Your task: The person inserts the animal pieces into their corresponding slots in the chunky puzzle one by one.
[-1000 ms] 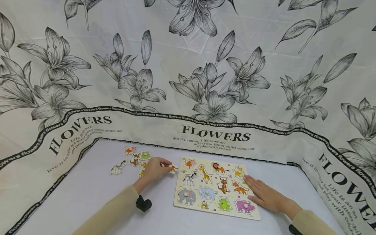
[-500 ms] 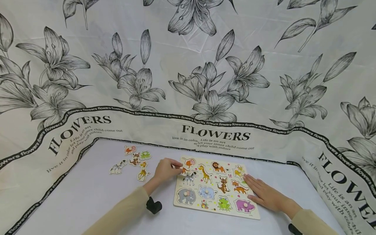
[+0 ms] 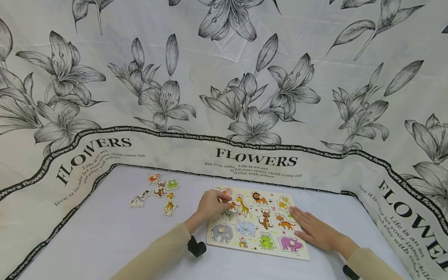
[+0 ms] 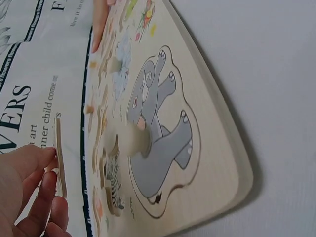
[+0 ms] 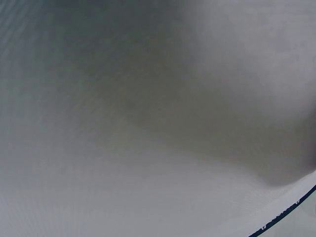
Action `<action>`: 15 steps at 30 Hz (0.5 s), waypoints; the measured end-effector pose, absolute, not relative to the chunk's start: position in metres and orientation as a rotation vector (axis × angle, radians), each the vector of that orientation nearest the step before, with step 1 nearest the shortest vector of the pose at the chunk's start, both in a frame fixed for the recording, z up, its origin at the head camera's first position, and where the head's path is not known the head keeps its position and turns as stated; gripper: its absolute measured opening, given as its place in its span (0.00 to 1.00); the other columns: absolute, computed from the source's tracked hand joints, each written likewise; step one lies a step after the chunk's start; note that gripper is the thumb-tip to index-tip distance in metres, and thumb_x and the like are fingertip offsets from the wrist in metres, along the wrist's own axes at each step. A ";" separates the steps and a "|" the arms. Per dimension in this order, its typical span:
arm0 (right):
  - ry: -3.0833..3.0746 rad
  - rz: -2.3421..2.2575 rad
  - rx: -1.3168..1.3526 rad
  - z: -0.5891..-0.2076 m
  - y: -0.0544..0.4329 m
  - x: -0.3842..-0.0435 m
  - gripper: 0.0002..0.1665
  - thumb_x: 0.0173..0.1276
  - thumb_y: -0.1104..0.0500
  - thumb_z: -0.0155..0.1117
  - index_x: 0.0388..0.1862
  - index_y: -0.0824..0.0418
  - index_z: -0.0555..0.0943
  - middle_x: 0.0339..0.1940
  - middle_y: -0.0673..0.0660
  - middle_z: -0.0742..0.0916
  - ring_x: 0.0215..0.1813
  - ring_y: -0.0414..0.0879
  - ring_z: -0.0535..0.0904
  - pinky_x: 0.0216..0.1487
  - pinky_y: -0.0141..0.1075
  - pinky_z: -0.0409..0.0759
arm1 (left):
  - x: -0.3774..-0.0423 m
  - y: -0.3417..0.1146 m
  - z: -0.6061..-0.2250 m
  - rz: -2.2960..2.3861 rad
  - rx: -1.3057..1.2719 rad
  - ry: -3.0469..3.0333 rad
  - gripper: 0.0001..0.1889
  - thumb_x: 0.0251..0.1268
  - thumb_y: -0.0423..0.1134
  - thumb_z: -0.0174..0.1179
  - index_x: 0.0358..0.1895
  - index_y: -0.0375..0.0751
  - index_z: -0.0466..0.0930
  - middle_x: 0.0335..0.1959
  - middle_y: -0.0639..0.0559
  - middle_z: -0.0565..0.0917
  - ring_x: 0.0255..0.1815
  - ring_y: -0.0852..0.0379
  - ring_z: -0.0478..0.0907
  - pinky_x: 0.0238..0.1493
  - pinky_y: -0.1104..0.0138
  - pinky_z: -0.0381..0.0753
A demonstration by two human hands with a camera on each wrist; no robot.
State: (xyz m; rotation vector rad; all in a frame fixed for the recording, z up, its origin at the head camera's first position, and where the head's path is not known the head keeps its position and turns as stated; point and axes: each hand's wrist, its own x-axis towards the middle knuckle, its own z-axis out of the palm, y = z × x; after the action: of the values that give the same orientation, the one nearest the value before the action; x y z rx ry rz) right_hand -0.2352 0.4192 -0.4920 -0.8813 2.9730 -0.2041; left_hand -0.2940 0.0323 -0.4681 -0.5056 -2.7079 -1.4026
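Observation:
A wooden peg puzzle board (image 3: 274,252) with animal pictures lies on the white cloth. My left hand (image 3: 210,204) is over its upper left part, pinching an orange animal puzzle piece (image 3: 232,205) between thumb and fingers. In the left wrist view that puzzle piece (image 4: 60,168) is held edge-on above the board, its picture turned away. Below it are the zebra recess (image 4: 114,182) and the knobbed elephant piece (image 4: 165,133). My right hand (image 3: 315,231) rests with straight fingers on the board's right edge; the right wrist view shows only blurred cloth and shadow.
Left of the board lie loose puzzle pieces: a zebra (image 3: 140,198), a giraffe (image 3: 170,204), a kangaroo (image 3: 160,189), a frog (image 3: 172,184) and an orange animal (image 3: 154,178). A flower-printed cloth (image 3: 259,159) rises behind the table surface.
My left hand has carried the orange puzzle piece rightward from beside the loose pieces, past the board's left edge and over its upper left part. My right hand has stayed in place.

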 end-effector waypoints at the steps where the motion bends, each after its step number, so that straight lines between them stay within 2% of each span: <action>1: 2.975 -0.202 -0.883 -0.492 0.419 -0.235 0.41 0.75 0.40 0.45 0.76 0.62 0.53 0.76 0.66 0.60 0.72 0.21 0.28 0.65 0.13 0.23 | -0.293 0.035 -0.468 -1.403 -0.517 -2.707 0.06 0.53 0.40 0.70 0.35 0.46 0.89 0.24 0.60 0.82 0.20 0.65 0.68 0.20 0.74 0.64; 9: 2.995 -0.202 -0.892 -0.493 0.420 -0.235 0.40 0.75 0.41 0.46 0.76 0.62 0.54 0.77 0.65 0.61 0.75 0.25 0.32 0.66 0.14 0.24 | -0.288 0.052 -0.471 -1.460 -0.575 -2.691 0.06 0.54 0.40 0.69 0.36 0.47 0.89 0.26 0.60 0.83 0.19 0.66 0.68 0.20 0.74 0.65; 15: 3.002 -0.187 -0.888 -0.492 0.420 -0.235 0.40 0.75 0.41 0.46 0.76 0.62 0.54 0.76 0.64 0.61 0.78 0.33 0.38 0.67 0.14 0.24 | -0.284 0.065 -0.470 -1.469 -0.592 -2.662 0.06 0.52 0.38 0.69 0.35 0.46 0.89 0.26 0.58 0.85 0.22 0.68 0.70 0.22 0.75 0.67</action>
State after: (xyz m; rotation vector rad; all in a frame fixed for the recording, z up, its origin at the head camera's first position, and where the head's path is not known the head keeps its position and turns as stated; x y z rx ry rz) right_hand -0.2349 0.4196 -0.4924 -0.8878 3.0020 -0.1873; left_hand -0.2839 0.0650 -0.4703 -0.5923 -2.6624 -1.4685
